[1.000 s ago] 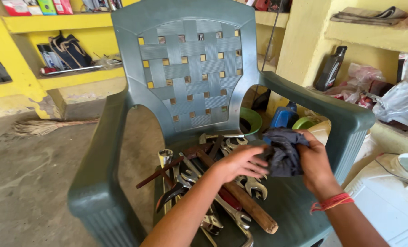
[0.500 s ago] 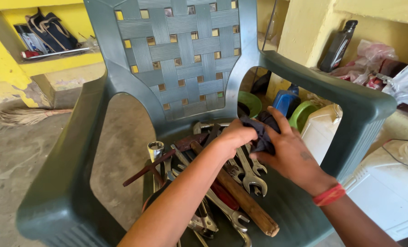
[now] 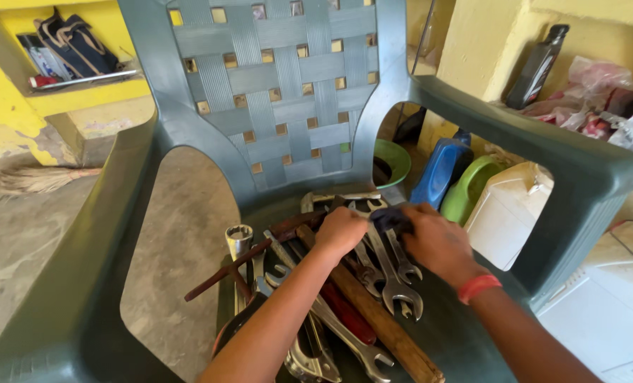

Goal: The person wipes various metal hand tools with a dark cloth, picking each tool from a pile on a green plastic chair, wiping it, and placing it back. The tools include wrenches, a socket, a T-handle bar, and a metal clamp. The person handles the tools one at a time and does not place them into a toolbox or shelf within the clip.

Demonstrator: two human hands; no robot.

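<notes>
Left arm: bare, reaching forward and up from the bottom edge of the view.
Left hand [image 3: 341,232]: palm down, fingers curled under.
Right arm: bare, coming in from the lower right, a red band at the wrist.
Right hand [image 3: 437,240]: palm down, fingers bent, just beside the left hand.

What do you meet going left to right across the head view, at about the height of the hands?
Socket wrench → left hand → dark cloth → right hand → white jerrycan → chair's right armrest.
</notes>
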